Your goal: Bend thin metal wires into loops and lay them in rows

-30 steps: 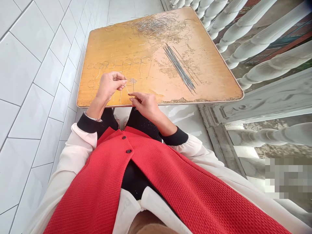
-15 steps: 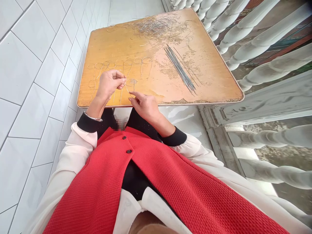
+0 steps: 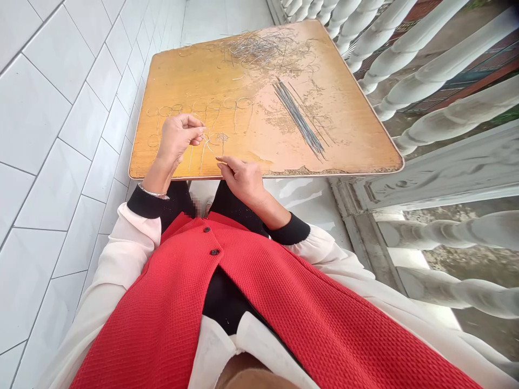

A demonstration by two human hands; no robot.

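Tabletop (image 3: 190, 73); wire (image 3: 211, 149) between both grips (image 3: 177, 136) (image 3: 246, 178)

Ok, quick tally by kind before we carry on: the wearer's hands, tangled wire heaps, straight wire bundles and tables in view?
Hands: 2 (left hand, right hand)
Tangled wire heap: 1
Straight wire bundle: 1
Table: 1
Total: 5

Bright, diffuse daylight casts pale streaks and soft shadows on the smooth white floor (image 3: 312, 208), while wide-angle distortion stretches the white, bulbous balusters (image 3: 446, 120), blurred toward the right edge.
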